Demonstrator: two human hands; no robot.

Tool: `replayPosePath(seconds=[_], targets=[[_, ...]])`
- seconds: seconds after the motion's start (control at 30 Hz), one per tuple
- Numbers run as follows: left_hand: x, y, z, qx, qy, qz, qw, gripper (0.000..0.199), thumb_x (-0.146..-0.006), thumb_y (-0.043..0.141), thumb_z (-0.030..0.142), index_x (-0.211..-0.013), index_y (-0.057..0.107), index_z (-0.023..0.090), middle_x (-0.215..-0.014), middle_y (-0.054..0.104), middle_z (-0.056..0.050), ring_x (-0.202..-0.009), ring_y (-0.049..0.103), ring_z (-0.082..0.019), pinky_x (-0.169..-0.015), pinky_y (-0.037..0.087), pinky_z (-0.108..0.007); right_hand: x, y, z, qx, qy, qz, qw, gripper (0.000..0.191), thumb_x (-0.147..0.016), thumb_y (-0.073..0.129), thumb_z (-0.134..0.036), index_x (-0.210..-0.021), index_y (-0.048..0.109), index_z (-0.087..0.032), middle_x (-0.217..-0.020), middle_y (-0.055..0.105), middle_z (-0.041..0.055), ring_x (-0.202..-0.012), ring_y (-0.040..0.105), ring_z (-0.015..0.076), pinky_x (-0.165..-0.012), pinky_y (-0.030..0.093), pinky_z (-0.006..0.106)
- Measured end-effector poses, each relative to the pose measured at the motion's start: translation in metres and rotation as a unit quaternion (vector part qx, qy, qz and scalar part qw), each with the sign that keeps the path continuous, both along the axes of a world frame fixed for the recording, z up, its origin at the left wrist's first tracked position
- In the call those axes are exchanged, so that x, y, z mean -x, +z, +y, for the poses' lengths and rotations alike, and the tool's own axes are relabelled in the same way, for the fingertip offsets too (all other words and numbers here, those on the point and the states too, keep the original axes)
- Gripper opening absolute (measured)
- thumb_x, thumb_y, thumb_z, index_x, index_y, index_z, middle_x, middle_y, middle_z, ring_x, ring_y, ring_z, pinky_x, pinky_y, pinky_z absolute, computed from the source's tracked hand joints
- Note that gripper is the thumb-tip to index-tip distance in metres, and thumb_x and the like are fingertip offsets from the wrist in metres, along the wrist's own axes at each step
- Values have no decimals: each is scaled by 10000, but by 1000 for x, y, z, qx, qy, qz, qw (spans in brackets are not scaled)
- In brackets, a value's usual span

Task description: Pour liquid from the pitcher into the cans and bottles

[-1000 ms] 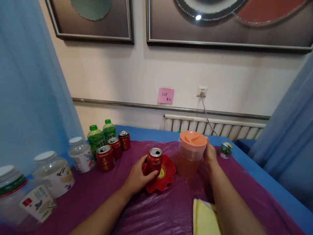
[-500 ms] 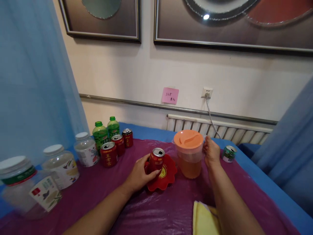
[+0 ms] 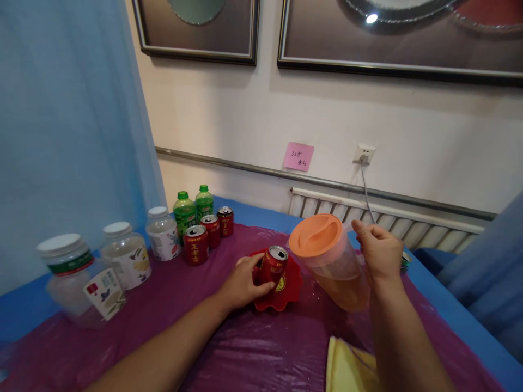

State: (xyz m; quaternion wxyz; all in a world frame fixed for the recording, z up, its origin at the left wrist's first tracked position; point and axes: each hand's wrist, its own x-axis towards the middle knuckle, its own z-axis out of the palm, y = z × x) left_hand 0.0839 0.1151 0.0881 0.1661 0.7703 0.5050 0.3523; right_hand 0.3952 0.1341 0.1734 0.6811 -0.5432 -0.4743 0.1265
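My left hand [image 3: 244,284] is wrapped round an opened red drink can [image 3: 272,265], which stands upright on a scalloped red dish [image 3: 291,291]. By its handle, my right hand [image 3: 379,251] grips a clear pitcher [image 3: 341,280] with an orange lid [image 3: 316,235]. The pitcher tilts left toward the can, its lid end above and to the right of the dish. Amber liquid fills its lower part. No stream of liquid shows between pitcher and can.
Several red cans [image 3: 196,246], green bottles [image 3: 184,216] and clear jars [image 3: 125,261] line the left side. Beneath my right forearm lies a yellow cloth [image 3: 349,367]. A green can [image 3: 405,262] shows partly behind my right hand. Purple sheeting [image 3: 253,348] covers the table.
My right hand has raised the pitcher and tipped it from upright to leaning left. My left hand still holds the can on the dish. The view has shifted a little left.
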Motion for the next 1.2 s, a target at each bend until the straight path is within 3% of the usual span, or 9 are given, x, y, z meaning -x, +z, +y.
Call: replayPosePath(seconds=[0.5, 1.2], targets=[[-1, -4, -2, 14, -8, 18, 1000, 738, -667, 824, 446, -1332, 600, 216, -1308, 683, -115, -1197, 614, -361, -1112, 382, -517, 4, 1, -6, 43, -70, -131, 988, 586, -682, 701, -722, -483, 512, -204, -507, 310, -52, -523, 318, 108, -497, 263, 270], [-1, -5, -2, 47, -32, 48, 997, 734, -666, 826, 485, -1317, 592, 236, -1229, 718, -72, -1126, 644, -318, -1119, 322, -477, 7, 0, -13, 77, -77, -171, 979, 567, -699, 681, -718, -508, 545, -202, -496, 319, -55, -526, 349, 115, -513, 288, 270]])
